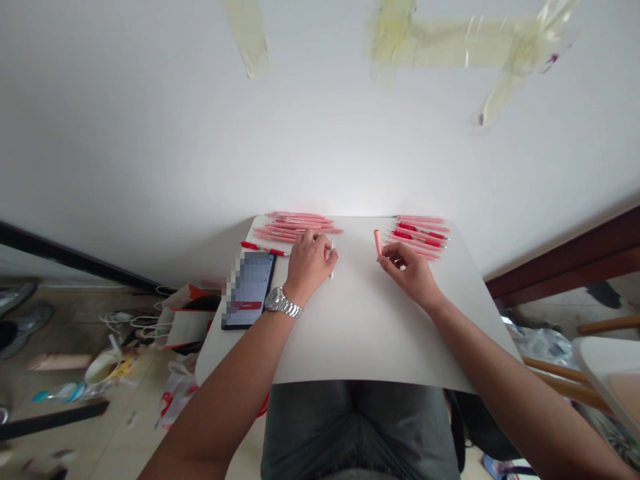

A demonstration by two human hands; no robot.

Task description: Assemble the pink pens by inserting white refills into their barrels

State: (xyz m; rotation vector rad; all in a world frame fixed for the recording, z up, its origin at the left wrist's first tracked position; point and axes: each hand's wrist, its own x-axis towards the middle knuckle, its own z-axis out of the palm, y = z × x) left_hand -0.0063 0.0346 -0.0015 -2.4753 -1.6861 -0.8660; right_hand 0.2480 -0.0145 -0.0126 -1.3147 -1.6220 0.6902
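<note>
My left hand [313,257], with a metal watch on its wrist, is closed on a slim whitish stick [331,272] that looks like a pen refill; its middle is hidden by the fingers. To the right, my right hand [404,265] pinches a short pink pen barrel [378,241] that points up and slightly left. Just beyond the left hand lies a row of pink pens [295,227]. Another group of pens [420,233], pink with a few red ones, lies past the right hand. A single red pen [263,249] rests left of the left hand.
A phone [249,293] lies at the left of the small white table [360,347], whose far edge meets a wall [320,133] with tape strips. Bags [185,320] and a bottle [63,392] are on the floor at left. A second white surface [610,360] stands at right.
</note>
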